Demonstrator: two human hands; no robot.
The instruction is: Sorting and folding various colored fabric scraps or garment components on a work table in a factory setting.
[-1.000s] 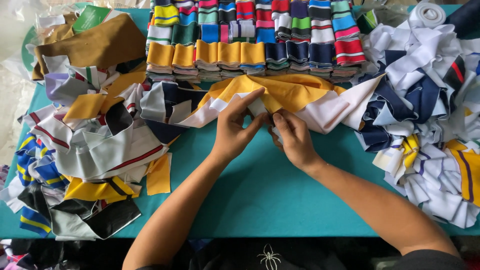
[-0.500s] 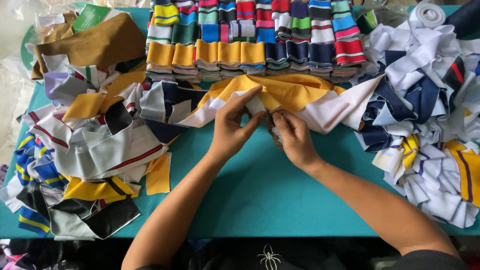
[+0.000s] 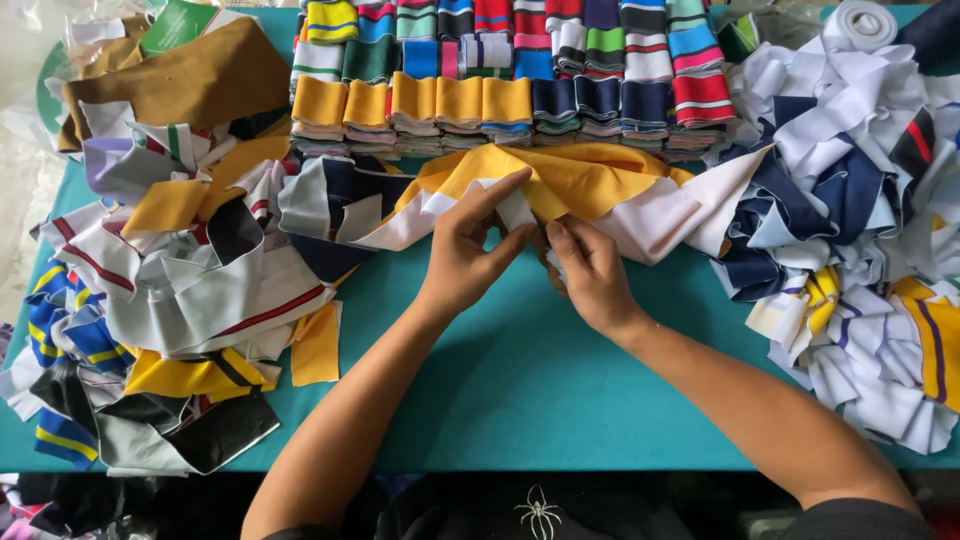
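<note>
A long yellow and white knit fabric strip (image 3: pixel 600 185) lies across the teal table (image 3: pixel 520 370), just in front of the stacked pieces. My left hand (image 3: pixel 470 250) pinches a white part of that strip between thumb and fingers. Close beside it, my right hand (image 3: pixel 590 270) grips the same strip from the other side, fingers curled around the cloth. The two hands nearly touch at the strip's near edge.
Neat stacks of folded striped knit pieces (image 3: pixel 510 70) line the far edge. A loose heap of white, yellow and black scraps (image 3: pixel 180 290) fills the left side; a white, navy and yellow heap (image 3: pixel 860 240) fills the right. A brown cloth (image 3: pixel 190 80) lies far left.
Both hands have shifted slightly along the yellow and white strip, and the left fingers now pinch a white section higher up. The heaps have not moved.
</note>
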